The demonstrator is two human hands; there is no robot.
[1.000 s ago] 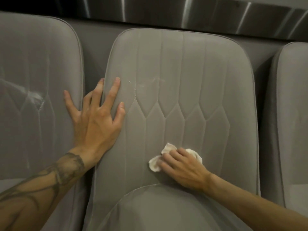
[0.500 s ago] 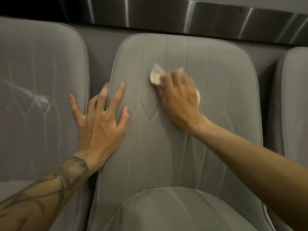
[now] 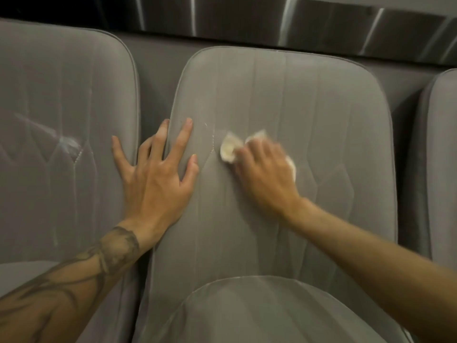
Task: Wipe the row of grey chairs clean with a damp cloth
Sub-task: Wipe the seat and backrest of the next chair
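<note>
Three grey padded chairs stand side by side. The middle chair [image 3: 321, 115] fills the centre, with its seat at the bottom. My right hand [image 3: 267, 177] presses a small white cloth [image 3: 228, 149] flat against the middle of that backrest; the hand is blurred by motion and covers most of the cloth. My left hand [image 3: 155, 179] rests with spread fingers on the middle chair's left edge, its thumb reaching onto the left chair [image 3: 61, 107]. That chair's backrest shows pale streaks and a shiny patch.
A third grey chair [image 3: 442, 157] shows at the right edge. Narrow dark gaps separate the backrests. Behind the chairs runs a shiny metal band [image 3: 272, 18] along the wall.
My right hand with the cloth went from the bottom of the backrest up near its top, then came back down to the middle. My left hand has stayed on the chair's edge.
</note>
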